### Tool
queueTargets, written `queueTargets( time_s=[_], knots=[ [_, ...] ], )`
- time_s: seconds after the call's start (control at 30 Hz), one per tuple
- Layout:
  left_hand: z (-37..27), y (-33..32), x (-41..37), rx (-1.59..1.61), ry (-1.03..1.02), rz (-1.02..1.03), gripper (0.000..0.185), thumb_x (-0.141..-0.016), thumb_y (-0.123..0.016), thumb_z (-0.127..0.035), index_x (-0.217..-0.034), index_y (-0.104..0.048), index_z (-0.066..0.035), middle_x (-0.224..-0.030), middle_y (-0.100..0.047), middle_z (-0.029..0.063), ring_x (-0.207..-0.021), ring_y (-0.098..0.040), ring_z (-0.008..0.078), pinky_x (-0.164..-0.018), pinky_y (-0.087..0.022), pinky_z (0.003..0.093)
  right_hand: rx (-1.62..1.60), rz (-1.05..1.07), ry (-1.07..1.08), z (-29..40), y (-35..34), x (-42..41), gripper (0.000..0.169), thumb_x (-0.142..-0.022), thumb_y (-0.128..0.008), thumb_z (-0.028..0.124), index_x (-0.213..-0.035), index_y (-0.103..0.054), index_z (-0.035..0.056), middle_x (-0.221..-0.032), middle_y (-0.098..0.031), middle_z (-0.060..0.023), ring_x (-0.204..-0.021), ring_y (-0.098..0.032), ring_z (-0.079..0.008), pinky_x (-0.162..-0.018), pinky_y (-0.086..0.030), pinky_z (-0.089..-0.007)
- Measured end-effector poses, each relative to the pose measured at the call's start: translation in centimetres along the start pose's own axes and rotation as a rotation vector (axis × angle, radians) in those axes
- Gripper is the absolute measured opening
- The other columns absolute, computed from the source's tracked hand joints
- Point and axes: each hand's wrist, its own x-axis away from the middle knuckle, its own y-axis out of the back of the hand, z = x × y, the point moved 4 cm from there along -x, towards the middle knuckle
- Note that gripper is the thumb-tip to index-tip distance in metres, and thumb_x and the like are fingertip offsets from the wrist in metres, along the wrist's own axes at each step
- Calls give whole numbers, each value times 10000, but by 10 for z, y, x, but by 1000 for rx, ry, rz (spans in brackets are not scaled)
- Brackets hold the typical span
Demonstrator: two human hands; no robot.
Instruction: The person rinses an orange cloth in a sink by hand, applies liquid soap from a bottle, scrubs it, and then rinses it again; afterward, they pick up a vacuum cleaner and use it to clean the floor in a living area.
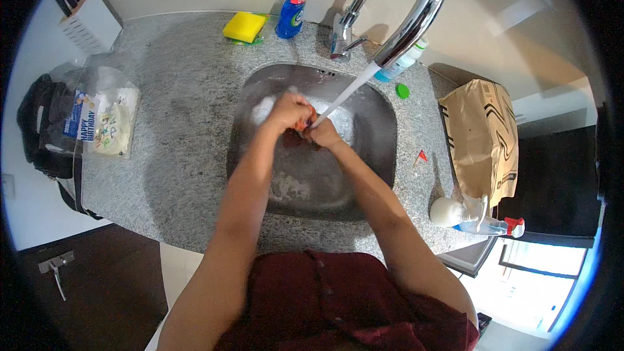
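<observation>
Over a stainless steel sink [312, 204], my left hand [288, 111] and my right hand [324, 133] meet under running water. A small orange-red item [308, 120] with a dark bluish patch is held between them. Fingers cover most of it, so its kind cannot be made out. The water stream [346, 92] falls from the chrome faucet [414, 19] onto my right hand and the item. White suds [341, 119] lie in the basin beneath my hands.
Behind the sink stand a yellow sponge [244, 27], a blue dish soap bottle [290, 14] and another bottle [402, 63]. A green cap [402, 90], small red flag [422, 156], paper bag [480, 141] and spray bottle [487, 225] lie right. A boxed cake [114, 129] sits left.
</observation>
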Motion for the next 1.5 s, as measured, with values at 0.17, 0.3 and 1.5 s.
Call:
queueTargets(
  time_s=[0.17,0.3,1.5],
  knots=[
    [22,22,-9,1423,-136,14,272,-764,-551,-223,-951,-577,-27,-901,-612,123,-838,-595,250,-749,-496,391,-1052,72,-83,-48,8,0,204,-731,-635,117,-913,-636,23,-813,-663,-84,-710,-633,-185,-640,-491,-303],
    [120,-65,-56,1218,332,-303,301,-798,-519,-317,-951,-559,-61,-960,-578,95,-856,-563,237,-803,-467,439,-998,-163,-30,51,13,32,204,-740,-672,72,-920,-617,-7,-807,-631,-39,-681,-567,-105,-641,-472,-258],
    [48,-1,-8,1463,109,-141,342,-813,-574,-421,-859,-573,-81,-841,-607,79,-776,-583,195,-667,-473,348,-822,262,-29,-15,-1,15,772,-727,-726,270,-1349,-327,49,-1254,-485,-132,-1160,-454,-196,-955,-369,-344]
  ],
)
